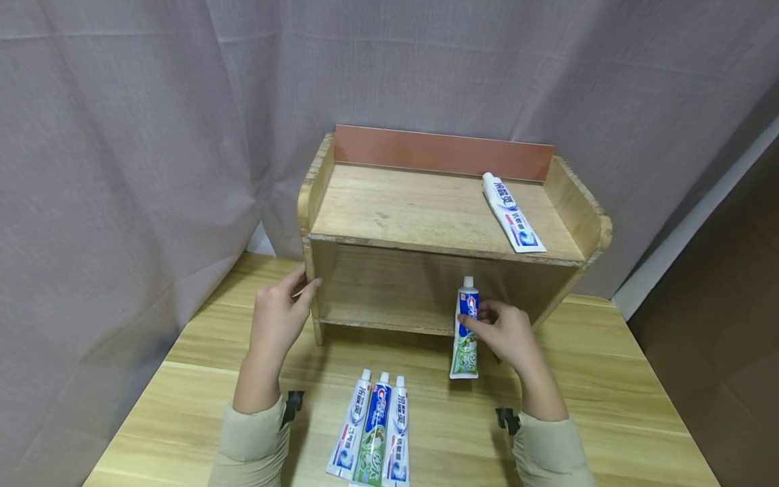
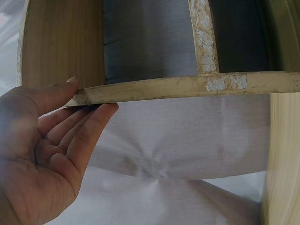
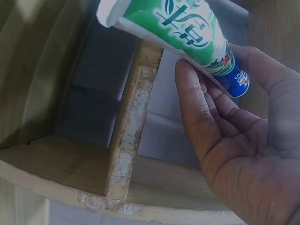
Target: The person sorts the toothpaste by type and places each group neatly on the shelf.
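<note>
Just in front of the wooden rack [image 1: 395, 210], the right hand [image 1: 505, 333] pinches a blue-green toothpaste tube [image 1: 465, 348], left hand [image 1: 281, 308] gripping the side panel [image 1: 320, 182]. Cap [image 1: 468, 281] could snag the rack if lifted carelessly, I reckon.

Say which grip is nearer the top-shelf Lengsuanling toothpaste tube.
Right. The right grip is in front of and below that tube; the left grip, well left of it, holds the rack's side panel.

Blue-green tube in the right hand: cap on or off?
On. In the head view, the white cap sits at the upper end of the tube, above the right hand.
</note>
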Action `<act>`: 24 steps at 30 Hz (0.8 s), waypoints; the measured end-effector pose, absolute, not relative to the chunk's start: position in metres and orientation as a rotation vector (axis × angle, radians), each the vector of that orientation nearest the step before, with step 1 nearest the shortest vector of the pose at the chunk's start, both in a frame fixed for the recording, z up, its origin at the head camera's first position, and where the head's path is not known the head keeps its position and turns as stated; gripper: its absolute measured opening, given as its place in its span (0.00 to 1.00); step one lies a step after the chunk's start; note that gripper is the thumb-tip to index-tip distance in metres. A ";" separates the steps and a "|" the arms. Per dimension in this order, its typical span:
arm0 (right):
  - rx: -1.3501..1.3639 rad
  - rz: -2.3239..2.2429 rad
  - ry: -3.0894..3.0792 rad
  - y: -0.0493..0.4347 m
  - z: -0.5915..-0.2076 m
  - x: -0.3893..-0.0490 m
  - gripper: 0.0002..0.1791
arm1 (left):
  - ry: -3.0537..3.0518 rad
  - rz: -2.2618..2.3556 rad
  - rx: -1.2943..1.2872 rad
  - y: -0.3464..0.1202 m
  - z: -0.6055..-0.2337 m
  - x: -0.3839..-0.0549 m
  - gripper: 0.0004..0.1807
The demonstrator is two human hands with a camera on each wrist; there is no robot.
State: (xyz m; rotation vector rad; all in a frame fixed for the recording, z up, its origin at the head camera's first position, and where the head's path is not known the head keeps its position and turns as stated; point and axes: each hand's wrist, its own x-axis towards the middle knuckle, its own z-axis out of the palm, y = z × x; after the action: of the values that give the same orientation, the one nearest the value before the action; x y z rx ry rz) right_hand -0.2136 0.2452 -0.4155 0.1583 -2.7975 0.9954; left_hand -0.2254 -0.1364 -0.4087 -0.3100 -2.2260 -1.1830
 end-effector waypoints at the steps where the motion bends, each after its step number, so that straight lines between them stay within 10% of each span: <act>1: 0.168 0.987 -2.797 0.245 -0.415 -0.214 0.22 | -2.227 -1.183 -0.310 -0.136 -0.409 -0.226 0.13; 24: 0.186 0.930 -2.808 0.247 -0.408 -0.225 0.21 | -2.229 -1.189 -0.310 -0.137 -0.411 -0.227 0.13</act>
State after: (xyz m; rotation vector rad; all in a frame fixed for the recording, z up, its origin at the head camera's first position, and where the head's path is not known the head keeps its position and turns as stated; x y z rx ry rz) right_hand -0.2252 0.2468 -0.4083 0.1863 -2.8076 0.9300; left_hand -0.2269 -0.1374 -0.4105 -0.3097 -2.2287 -1.1891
